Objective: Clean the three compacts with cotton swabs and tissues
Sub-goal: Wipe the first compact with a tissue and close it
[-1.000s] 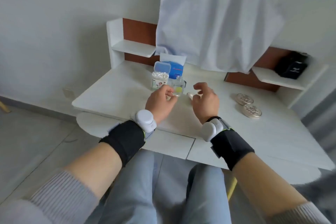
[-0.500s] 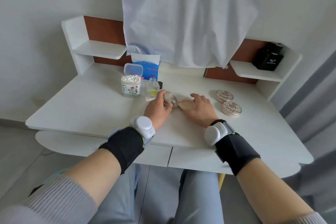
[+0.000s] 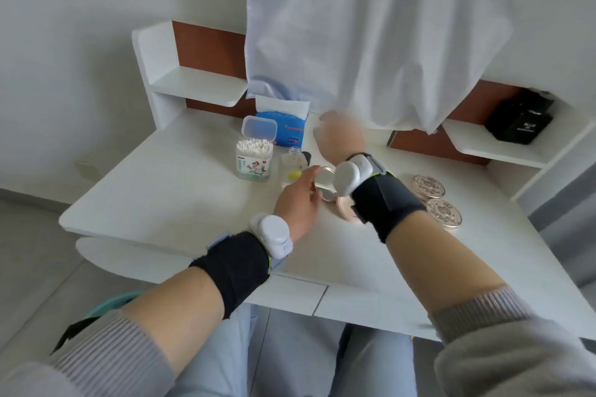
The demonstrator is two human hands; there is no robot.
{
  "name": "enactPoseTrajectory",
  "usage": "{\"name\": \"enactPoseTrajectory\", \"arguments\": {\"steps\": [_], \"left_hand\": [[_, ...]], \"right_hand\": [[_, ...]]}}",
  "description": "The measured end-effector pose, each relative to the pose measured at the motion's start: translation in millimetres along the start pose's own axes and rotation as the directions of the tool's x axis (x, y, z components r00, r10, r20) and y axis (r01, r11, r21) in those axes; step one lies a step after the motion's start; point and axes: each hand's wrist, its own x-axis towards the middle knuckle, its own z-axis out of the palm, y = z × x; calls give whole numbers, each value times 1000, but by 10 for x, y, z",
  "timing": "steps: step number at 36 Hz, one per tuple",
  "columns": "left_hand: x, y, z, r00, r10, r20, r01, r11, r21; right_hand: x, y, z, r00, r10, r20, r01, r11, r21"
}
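Left hand pinches the raised lid of the open round silver compact on the white desk.
Right hand, lifted beyond it near the blue tissue pack, is too blurred to judge; the pack's print is unreadable; clear tub of cotton swabs left, two closed embossed silver compacts right.

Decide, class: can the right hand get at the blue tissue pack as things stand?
Probably yes. The right hand is raised just beside the tissue pack, nothing stands between them, and a white tissue sticks up from its top. The hand is blurred.
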Motion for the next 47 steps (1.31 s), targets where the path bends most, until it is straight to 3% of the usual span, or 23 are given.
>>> {"name": "enactPoseTrajectory", "arguments": {"steps": [6,10,14,19,23,35,41,47], "left_hand": [[2,-33,46,999,26,-35,-26,1000,2],[-14,-39,40,998,25,-54,-28,998,-47],[-17,-27,16,998,18,-63,-23,996,-89],[-31,8,6,997,21,-69,-27,995,-93],[-40,12,11,997,28,-73,-33,997,-73],[-61,35,-6,996,34,-81,-39,998,-50],[-54,33,10,994,28,-106,-32,999,-29],[-113,145,53,995,-37,-94,40,998,38]], "right_hand": [[494,-359,103,994,-111,0,111,994,20],[759,-472,154,994,-46,102,43,999,29],[891,-635,77,986,31,-164,5,977,212],[926,-663,-129,952,43,-303,82,918,388],[907,-631,-235,980,52,-192,33,910,414],[801,-497,-628,880,144,-452,98,877,471],[537,-286,-799,896,180,-406,42,876,481],[81,101,-951,981,122,-152,-33,873,487]]}}
